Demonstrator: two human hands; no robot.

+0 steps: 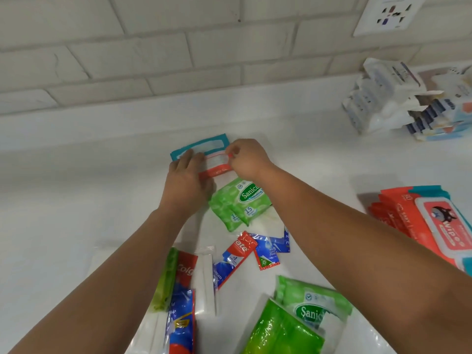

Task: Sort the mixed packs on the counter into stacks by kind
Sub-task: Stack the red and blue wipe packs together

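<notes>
Both hands reach to the far middle of the white counter (76,200). My right hand (249,157) pinches the right edge of a small red-and-white wipes pack (214,166). My left hand (185,182) lies flat on that pack's left side and touches a teal wipes pack (204,145) lying just behind it. Two green Sanicare wipes packs (237,203) lie just in front of the hands. Red-and-blue Colgate sachets (251,251) lie nearer me. More green wipes packs (306,305) and Colgate packs (181,297) sit at the front.
A stack of red and teal baby wipes packs (429,221) stands at the right edge. White and blue tissue packs (398,103) are piled at the back right against the tiled wall. A wall socket (388,15) sits above them.
</notes>
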